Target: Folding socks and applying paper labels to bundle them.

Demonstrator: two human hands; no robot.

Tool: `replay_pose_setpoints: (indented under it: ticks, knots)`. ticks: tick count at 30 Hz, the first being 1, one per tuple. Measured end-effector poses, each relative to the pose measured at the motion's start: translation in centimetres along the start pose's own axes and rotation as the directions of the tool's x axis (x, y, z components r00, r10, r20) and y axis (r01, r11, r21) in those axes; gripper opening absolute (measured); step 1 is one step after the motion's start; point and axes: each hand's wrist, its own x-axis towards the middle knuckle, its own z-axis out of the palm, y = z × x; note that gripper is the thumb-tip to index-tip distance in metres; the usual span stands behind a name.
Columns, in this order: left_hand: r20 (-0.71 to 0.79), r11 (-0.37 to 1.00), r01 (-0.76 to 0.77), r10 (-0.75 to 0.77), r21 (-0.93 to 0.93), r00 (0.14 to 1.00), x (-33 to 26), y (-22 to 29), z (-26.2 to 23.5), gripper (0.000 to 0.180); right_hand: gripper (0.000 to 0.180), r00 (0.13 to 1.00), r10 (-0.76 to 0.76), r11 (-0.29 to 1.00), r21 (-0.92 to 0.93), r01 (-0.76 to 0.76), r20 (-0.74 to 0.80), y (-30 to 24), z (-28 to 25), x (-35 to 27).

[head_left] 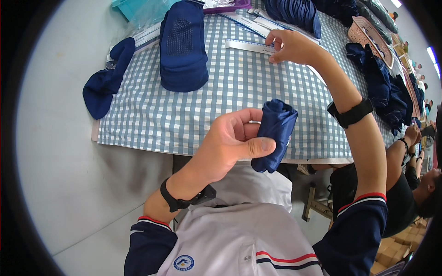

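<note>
My left hand (230, 145) is closed around a rolled bundle of shiny navy fabric (275, 138), its thumb across the front. The roll stands nearly upright, a little above the table's near edge. Farther off, my right hand (292, 47) reaches over the table with its thumb and forefinger apart and the other fingers curled. Between and beneath those fingertips lies the right end of a white ruler (246, 45); whether they touch it I cannot tell. Nothing shows as held in that hand.
A blue checked cloth (221, 106) covers the table. Dark blue folded fabric (184, 50) lies left of centre, and another navy piece (108, 83) hangs over the left edge. Gathered navy fabric (294, 16), a pink basket (368, 41) and a seated person (391, 184) are at the right.
</note>
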Motion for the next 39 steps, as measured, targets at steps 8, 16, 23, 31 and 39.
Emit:
replay_pose_setpoints:
  ticks: [8, 16, 23, 31, 39]
  knots:
    - [0.013, 0.998, 0.021, -0.021, -0.053, 1.0, -0.5, -1.1, 0.2, 0.068, 0.038, 0.988, 0.13, 0.971, 0.189, -0.145, 0.088, -0.6, -0.3, 0.3]
    - [0.032, 0.998, -0.004, 0.006, -0.064, 0.999, -0.6, -0.6, 0.7, 0.071, 0.028, 0.983, 0.112, 0.968, 0.207, -0.142, 0.148, 0.1, -0.5, 1.3]
    - [0.002, 0.997, -0.069, 0.069, -0.047, 0.998, -0.5, -0.1, 0.7, 0.072, 0.026, 0.996, 0.056, 0.978, 0.196, -0.068, 0.064, -0.2, -0.7, -1.2]
    - [0.007, 0.991, -0.116, 0.117, -0.074, 0.993, 1.2, -1.1, -0.2, 0.067, 0.023, 0.972, 0.18, 0.769, 0.637, -0.043, -0.151, -6.1, -5.5, -9.0]
    - [0.068, 0.982, -0.128, 0.138, -0.141, 0.988, 2.6, -2.3, 0.1, 0.052, 0.017, 0.97, -0.097, 0.693, 0.684, 0.227, -0.223, -13.5, -2.2, -16.6]
